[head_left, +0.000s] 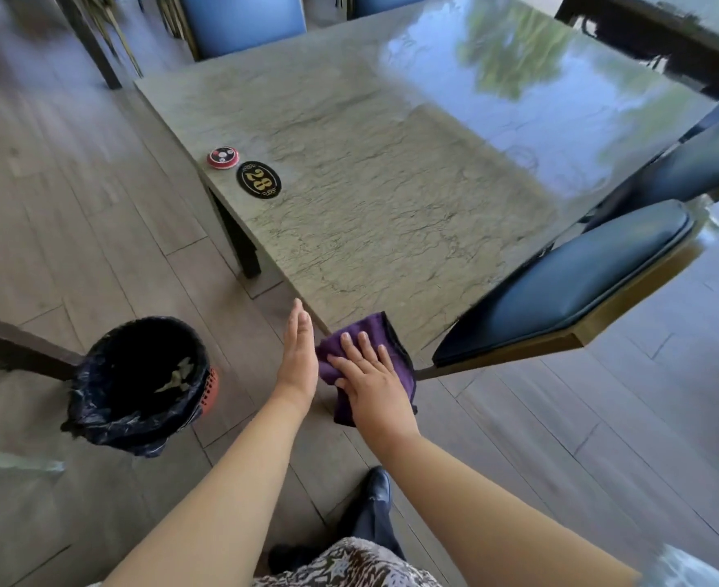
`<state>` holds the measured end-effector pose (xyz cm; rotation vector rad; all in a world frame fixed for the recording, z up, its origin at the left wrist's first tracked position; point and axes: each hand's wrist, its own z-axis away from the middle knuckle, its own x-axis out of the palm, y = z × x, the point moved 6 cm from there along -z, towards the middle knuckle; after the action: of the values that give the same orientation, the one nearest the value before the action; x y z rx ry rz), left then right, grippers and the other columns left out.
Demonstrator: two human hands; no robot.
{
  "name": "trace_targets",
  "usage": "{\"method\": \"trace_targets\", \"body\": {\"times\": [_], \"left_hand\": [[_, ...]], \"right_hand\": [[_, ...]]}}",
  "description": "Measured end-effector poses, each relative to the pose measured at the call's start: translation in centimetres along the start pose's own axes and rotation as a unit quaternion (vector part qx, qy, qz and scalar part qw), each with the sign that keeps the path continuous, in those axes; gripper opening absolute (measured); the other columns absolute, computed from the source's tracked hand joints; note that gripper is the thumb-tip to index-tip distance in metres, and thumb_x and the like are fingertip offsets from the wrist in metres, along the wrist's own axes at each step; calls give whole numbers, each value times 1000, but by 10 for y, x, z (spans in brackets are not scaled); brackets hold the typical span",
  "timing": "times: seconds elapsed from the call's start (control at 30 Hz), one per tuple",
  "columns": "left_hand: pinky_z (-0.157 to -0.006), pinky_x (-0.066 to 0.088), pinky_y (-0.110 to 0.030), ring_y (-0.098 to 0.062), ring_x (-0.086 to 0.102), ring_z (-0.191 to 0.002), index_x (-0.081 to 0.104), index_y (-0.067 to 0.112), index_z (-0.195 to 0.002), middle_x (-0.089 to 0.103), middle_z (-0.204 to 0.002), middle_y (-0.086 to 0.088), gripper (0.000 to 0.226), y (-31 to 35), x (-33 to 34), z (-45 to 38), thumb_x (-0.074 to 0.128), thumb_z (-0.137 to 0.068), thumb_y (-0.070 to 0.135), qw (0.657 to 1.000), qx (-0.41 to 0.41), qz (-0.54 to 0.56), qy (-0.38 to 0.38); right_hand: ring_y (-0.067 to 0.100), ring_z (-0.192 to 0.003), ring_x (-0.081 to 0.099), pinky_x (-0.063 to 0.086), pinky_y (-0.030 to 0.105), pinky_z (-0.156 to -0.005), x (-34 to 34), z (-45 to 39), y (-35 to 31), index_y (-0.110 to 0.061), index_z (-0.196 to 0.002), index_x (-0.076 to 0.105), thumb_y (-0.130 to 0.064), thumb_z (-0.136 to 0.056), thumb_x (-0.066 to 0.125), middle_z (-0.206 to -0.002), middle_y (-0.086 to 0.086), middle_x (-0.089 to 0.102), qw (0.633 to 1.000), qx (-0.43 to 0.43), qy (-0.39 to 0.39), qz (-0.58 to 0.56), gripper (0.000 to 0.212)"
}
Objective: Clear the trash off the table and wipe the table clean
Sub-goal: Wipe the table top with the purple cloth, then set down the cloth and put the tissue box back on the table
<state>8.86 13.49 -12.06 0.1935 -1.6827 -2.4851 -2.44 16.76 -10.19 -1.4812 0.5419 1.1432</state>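
A purple cloth (pixel 372 332) lies over the near corner of the marble-patterned table (pixel 370 184) and hangs down past its edge. My right hand (pixel 370 374) presses flat on the cloth with its fingers spread. My left hand (pixel 296 353) is held flat and edge-on just beside the corner, fingers straight, touching the cloth's left side and holding nothing. A bin lined with a black bag (pixel 137 379) stands on the floor to the left, with crumpled paper inside.
A red call button (pixel 222 157) and a black oval "28" plate (pixel 258 181) sit at the table's left edge. Blue padded chairs (pixel 569 281) stand along the right side and at the far end. My shoe (pixel 378 487) shows on the wooden floor.
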Motion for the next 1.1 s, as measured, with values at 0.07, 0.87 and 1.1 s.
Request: {"method": "trace_targets", "body": {"times": [0.07,0.87,1.1], "left_hand": [[-116,16,-35,-12,23,-144,14,36,-152,16,-160,10,78,-1,-18,4,19,-83,73,1000,-4,5,15],[-62,43,-24,-14,58,-77,68,17,-81,67,-80,3,22,-2,-291,95,68,-86,38,966,-69,90,231],[-64,40,-24,-14,57,-83,61,18,-86,66,-89,1,14,-14,-353,133,61,-91,31,928,-59,54,363]], "right_hand": [[10,-147,1,-9,20,-115,-1,8,-15,-23,-141,46,-20,-102,40,-157,-5,23,998,23,-1,-62,39],[28,-113,63,44,41,-101,53,-52,-228,-6,-121,64,-69,-86,44,-121,14,67,677,239,-349,-602,75],[36,-104,64,53,41,-89,85,-78,-272,9,-113,62,8,-85,61,-111,24,66,822,203,-300,-440,28]]}}
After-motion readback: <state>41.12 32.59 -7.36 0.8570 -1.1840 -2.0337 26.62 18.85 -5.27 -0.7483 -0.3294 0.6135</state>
